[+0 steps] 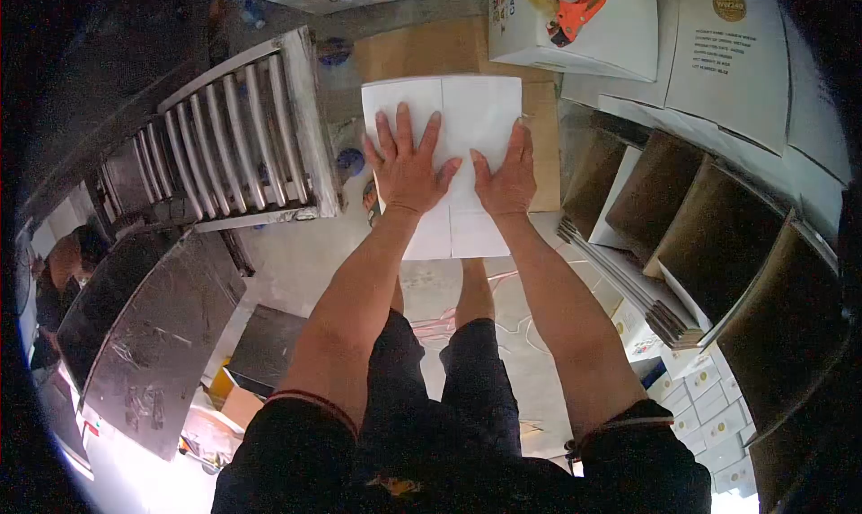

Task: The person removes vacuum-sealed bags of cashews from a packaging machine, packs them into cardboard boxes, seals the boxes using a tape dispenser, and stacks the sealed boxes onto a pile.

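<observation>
You get good light in the middle: the white box [458,200] looks bright, and your left hand [409,173] and right hand [509,182] are clear enough to see each finger. The left side is dimmer. Strong white light glares at your bottom left, with a smaller bright patch at the bottom right. Your black shirt [530,483] is too dark to show many folds. The metal rollers [265,137] have shiny streaks. Near the edges, things bend, like the brown cardboard [732,240] on your right. The corners go black and speckly. The small print [725,52] looks fuzzy.
</observation>
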### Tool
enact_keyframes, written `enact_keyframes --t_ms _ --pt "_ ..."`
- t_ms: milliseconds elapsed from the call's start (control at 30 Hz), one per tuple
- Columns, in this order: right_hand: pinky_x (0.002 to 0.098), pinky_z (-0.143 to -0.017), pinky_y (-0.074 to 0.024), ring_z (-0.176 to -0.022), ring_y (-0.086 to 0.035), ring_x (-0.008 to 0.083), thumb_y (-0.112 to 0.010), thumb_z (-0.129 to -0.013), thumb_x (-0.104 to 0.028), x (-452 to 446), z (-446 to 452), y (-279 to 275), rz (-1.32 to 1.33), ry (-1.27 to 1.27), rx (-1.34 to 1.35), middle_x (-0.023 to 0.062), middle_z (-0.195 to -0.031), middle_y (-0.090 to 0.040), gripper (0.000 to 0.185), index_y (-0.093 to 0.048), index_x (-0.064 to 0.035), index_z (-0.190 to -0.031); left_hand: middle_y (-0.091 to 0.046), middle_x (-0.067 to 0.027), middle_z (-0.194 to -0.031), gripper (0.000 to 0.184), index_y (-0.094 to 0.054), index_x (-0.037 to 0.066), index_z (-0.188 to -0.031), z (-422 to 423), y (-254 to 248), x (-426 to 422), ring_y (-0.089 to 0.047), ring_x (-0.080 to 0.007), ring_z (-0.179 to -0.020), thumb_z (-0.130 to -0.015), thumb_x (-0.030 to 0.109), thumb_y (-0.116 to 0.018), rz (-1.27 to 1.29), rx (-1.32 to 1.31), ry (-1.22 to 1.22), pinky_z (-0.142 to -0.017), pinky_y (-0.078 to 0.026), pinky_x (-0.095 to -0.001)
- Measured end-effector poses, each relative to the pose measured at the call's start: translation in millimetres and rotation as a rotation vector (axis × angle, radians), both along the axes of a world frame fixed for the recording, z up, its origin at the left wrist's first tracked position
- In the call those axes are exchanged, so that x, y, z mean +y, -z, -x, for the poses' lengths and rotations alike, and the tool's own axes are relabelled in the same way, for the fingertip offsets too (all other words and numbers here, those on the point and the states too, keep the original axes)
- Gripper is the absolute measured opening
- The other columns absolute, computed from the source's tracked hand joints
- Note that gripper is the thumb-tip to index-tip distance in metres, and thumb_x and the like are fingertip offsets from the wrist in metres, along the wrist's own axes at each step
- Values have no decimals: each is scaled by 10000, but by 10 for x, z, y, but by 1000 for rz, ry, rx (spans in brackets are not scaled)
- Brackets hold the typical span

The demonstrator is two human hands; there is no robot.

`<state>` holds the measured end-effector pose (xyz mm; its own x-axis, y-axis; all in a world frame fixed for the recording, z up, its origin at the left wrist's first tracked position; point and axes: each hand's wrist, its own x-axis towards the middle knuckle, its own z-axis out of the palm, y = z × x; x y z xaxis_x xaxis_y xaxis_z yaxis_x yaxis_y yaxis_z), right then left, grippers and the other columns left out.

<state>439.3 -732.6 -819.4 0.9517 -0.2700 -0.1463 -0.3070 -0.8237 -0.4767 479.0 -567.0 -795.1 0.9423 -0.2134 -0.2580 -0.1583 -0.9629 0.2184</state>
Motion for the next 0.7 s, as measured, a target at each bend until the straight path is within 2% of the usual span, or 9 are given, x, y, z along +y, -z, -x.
enact_keyframes --t_ms 67,167,200,300,333,367,467,600,700 --pt "413 -1055 -410 -1351 -385 378 -690 -864 -351 0 16 -21 -86 11 9 243 -1467 -365 851 -237 9 -1488 -137 -155 -1594 697 -347 334 -1488 18 4 33 -87 -475 -1442 -868 567 -562 5 19 -1 -1104 -70 -678" --pt "397 -1121 -327 -1400 -331 330 -554 -962 -395 -261 51 276 -386 11 -42 209 -1525 -310 747 -218 -8 -1505 -116 -133 -1608 685 -356 370 -1478 -8 64 81 -70 -468 -1450 -863 608 -541 0 18 -6 -1111 -32 -673" --pt "407 -1120 -329 -1381 -360 315 -496 -985 -388 -521 -3 623 -451 122 -31 192 -1492 -358 662 -273 -6 -1478 -108 -129 -1612 680 -358 382 -1474 5 81 89 -64 -466 -1453 -862 619 -533 -4 19 -6 -1114 -20 -669" --pt "377 -1140 -302 -1341 -406 265 -343 -1038 -444 -725 -646 -16 -1195 746 27 162 -1443 -425 602 -336 -8 -1452 -74 -117 -1625 654 -334 406 -1482 12 26 95 -4 -433 -1472 -884 602 -513 -24 91 -28 -1128 1 -655" --pt "371 -1098 -320 -1286 -425 257 -361 -1031 -449 -725 -753 24 -1253 860 49 151 -1380 -442 570 -364 -12 -1396 -71 -117 -1626 653 -328 407 -1484 -14 32 50 6 -426 -1475 -887 598 -511 -27 89 -29 -1130 3 -652" --pt "365 -1056 -338 -1231 -445 248 -378 -1023 -455 -605 -755 183 -1173 836 65 140 -1317 -459 542 -391 -16 -1341 -133 -153 -1598 680 -368 357 -1479 -7 58 43 -37 -448 -1461 -869 618 -519 -48 43 -8 -1123 -37 -670" --pt "347 -931 -391 -1067 -503 222 -430 -1002 -473 -395 -773 472 -788 612 101 107 -1128 -511 478 -473 -28 -1173 -108 -141 -1607 673 -375 351 -1477 -24 21 103 -20 -439 -1466 -872 610 -517 -16 55 -11 -1125 -14 -665" --pt "323 -764 -461 -848 -582 188 -498 -974 -496 -751 -1008 -192 -434 340 9 62 -877 -580 460 -582 -44 -950 -89 -128 -1612 674 -390 346 -1470 -41 -11 60 -21 -436 -1466 -859 577 -555 21 40 -25 -1127 -6 -664" --pt "326 -617 -484 -653 -603 171 -579 -917 -541 -1340 -1567 -772 -442 415 -27 55 -704 -615 527 -645 -28 -819 -98 -127 -1609 674 -414 337 -1458 -46 -86 58 -27 -433 -1464 -844 553 -595 40 64 -41 -1128 -14 -663"
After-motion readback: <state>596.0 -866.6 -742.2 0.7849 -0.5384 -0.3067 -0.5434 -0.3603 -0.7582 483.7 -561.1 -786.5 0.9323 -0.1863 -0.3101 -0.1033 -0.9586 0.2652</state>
